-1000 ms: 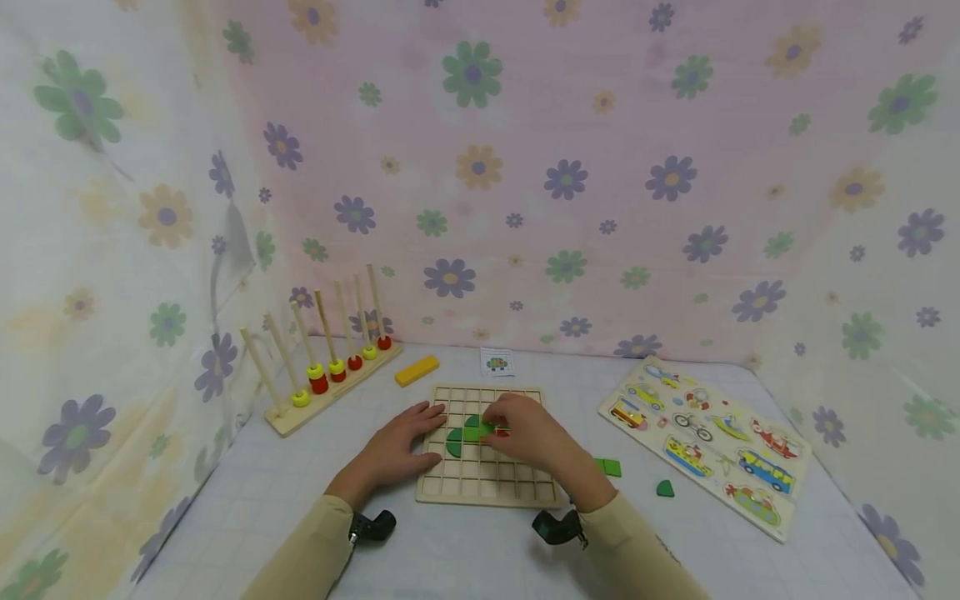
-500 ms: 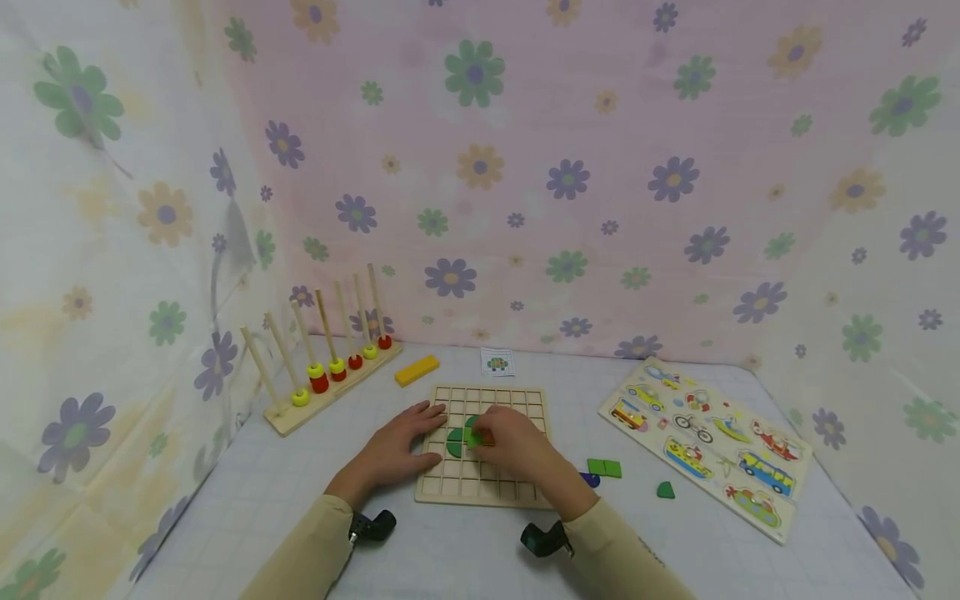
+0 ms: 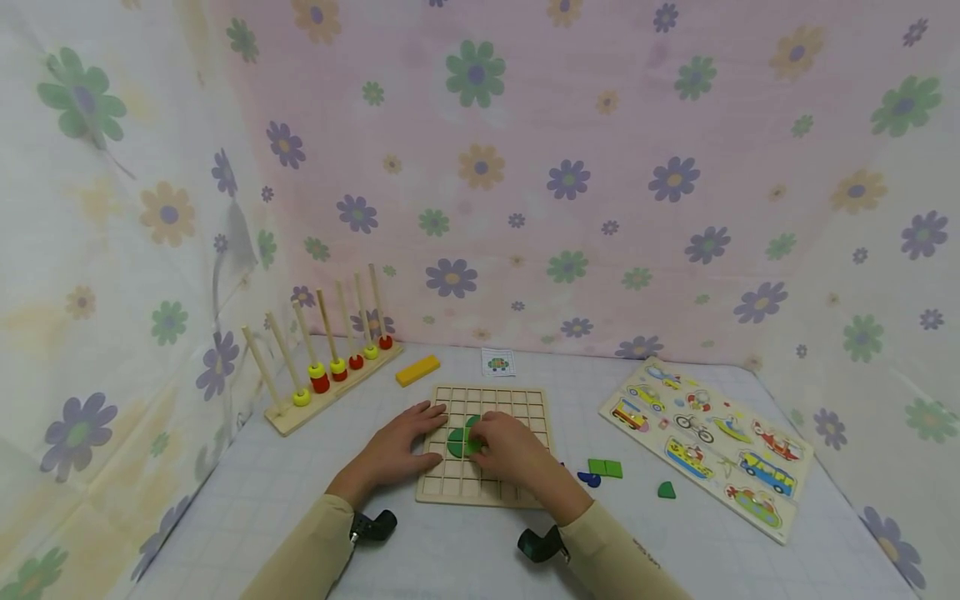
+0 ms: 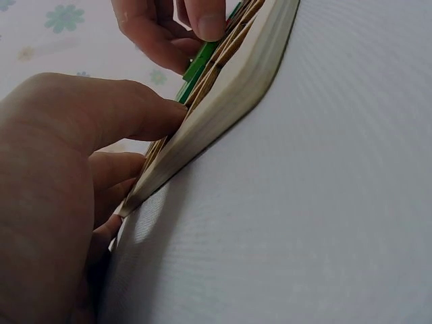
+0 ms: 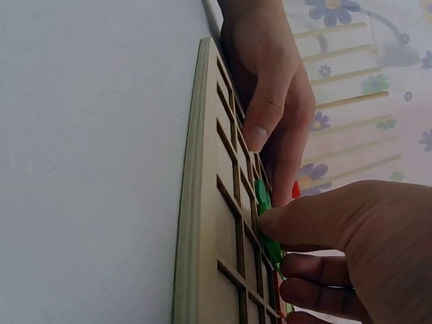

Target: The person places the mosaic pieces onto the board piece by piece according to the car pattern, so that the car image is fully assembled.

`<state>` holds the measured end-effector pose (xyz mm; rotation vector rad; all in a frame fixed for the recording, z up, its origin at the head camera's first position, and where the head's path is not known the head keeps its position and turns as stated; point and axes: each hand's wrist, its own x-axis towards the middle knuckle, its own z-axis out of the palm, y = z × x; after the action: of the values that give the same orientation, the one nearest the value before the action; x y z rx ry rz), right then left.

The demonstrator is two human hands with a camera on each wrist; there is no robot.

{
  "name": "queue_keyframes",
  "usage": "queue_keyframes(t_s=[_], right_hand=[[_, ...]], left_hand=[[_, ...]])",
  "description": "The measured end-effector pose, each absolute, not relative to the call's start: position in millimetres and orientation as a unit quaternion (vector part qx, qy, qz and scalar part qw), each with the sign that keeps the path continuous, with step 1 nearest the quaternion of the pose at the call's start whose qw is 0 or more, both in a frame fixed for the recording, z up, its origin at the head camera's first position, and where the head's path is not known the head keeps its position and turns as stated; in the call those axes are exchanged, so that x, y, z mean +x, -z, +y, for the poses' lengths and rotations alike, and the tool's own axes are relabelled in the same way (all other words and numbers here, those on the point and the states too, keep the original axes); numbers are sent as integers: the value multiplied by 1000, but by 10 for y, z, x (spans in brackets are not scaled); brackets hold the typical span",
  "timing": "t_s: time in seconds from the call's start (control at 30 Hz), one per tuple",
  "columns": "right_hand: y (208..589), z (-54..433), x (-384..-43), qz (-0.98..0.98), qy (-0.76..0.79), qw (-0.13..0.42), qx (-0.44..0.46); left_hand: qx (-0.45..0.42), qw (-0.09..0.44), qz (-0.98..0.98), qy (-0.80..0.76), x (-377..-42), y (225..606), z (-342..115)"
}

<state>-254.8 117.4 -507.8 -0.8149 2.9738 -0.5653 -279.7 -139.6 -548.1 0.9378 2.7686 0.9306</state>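
A wooden grid board (image 3: 480, 492) lies on the table in the head view. My left hand (image 3: 397, 446) rests on its left edge, fingers spread and thumb on the frame. My right hand (image 3: 510, 450) is over the middle of the board and pinches a light green square tile (image 3: 472, 445), slightly tilted in the left wrist view. Beside the tile, dark green rounded pieces (image 3: 455, 442) sit in the grid. My right thumb (image 5: 290, 226) presses the green tile in the right wrist view. The right hand covers part of the grid; a bit of red shows under its fingers.
Right of the board lie two green squares (image 3: 604, 468), blue pieces (image 3: 589, 479) and a dark green piece (image 3: 666, 490). A vehicle picture puzzle (image 3: 705, 442) is farther right. Behind stand a peg rack (image 3: 337, 390), a yellow block (image 3: 417, 371) and a picture card (image 3: 498, 362).
My right hand has shifted left and slightly toward me over the board, with the green tile in its fingers. Blue pieces behind its wrist have come into view. The left hand stays put.
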Motion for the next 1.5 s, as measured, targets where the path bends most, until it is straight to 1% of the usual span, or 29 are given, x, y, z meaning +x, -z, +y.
queue_keyframes(t_s=[0.73, 0.93, 1.23, 1.5], right_hand=[[5100, 1175, -2577, 945, 196, 13, -260], [5016, 1236, -2550, 942, 220, 0, -252], [4739, 1554, -2546, 930, 264, -41, -251], [4612, 2139, -2435, 939, 248, -68, -226]], left_hand=[[300, 37, 905, -300, -2797, 5458, -1382], [300, 38, 902, -307, -2785, 5463, -1388], [278, 43, 909, -307, -2775, 5519, -1417], [292, 41, 900, -322, -2772, 5560, -1394]])
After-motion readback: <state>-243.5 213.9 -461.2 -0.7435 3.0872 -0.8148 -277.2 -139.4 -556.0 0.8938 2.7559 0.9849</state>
